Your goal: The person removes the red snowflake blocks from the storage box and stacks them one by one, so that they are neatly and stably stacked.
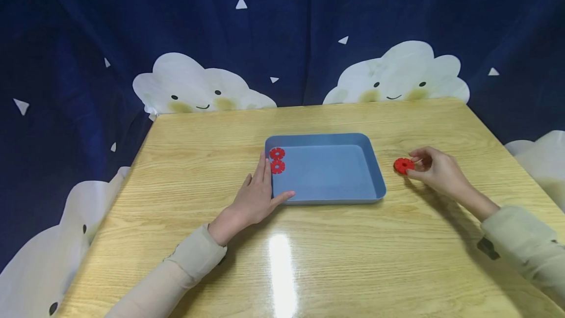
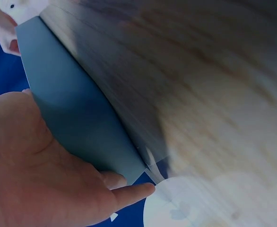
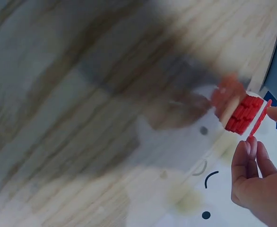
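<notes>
A shallow blue tray (image 1: 326, 173) lies on the wooden table. Inside, along its left wall, two red flower-shaped discs (image 1: 277, 167) lie flat, one behind the other. My left hand (image 1: 255, 198) rests against the tray's left front corner, fingers straight along the side and thumb across the front rim. To the right of the tray, my right hand (image 1: 437, 171) pinches one red notched disc (image 3: 260, 119) between thumb and fingertips. Close beside that disc stands a short stack of red discs (image 3: 242, 115) on the table, separated from it by a thin gap.
Light wood tabletop (image 1: 212, 146) surrounds the tray. A dark blue curtain (image 1: 304, 28) with white triangles and smiling clouds hangs behind the table and at its sides. Glare (image 1: 282, 274) shows on the wood in front of the tray.
</notes>
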`<act>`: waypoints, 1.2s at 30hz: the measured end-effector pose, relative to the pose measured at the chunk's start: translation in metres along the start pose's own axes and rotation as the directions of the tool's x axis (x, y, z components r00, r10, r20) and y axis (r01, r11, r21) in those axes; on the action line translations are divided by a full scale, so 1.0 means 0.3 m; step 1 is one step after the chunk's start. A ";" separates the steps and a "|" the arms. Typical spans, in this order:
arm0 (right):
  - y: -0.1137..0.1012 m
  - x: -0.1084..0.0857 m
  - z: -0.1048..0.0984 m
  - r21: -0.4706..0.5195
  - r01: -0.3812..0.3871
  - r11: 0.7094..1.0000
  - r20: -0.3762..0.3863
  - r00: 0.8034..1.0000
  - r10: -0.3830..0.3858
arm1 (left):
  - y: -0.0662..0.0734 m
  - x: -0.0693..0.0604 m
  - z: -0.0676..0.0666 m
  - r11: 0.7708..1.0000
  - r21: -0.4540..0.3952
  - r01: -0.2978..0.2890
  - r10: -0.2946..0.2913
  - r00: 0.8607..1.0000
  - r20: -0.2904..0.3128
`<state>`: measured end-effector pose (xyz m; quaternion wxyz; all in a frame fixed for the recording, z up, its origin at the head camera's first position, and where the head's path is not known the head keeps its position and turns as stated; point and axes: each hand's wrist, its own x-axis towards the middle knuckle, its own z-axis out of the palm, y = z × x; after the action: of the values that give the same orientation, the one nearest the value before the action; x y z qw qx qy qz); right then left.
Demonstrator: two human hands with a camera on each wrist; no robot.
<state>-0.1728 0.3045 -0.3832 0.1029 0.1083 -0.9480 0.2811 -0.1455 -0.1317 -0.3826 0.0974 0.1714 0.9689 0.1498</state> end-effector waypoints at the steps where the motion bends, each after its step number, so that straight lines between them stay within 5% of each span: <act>1: 0.002 -0.002 0.001 -0.001 0.001 1.000 -0.003 1.000 -0.001 | 0.000 0.000 0.000 1.000 -0.001 -0.001 0.001 1.000 -0.002; 25: 0.009 0.003 -0.008 0.014 0.018 1.000 -0.015 1.000 -0.018 | -0.001 0.005 0.006 1.000 -0.003 -0.007 0.007 1.000 -0.010; 36: -0.136 0.071 0.025 0.064 0.099 0.993 -0.021 0.995 -0.098 | -0.001 0.003 0.002 1.000 -0.005 -0.009 0.009 1.000 -0.010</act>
<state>-0.1834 0.2639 -0.3632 0.1216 0.1555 -0.9308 0.3076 -0.1464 -0.1315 -0.3834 0.0924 0.1746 0.9682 0.1537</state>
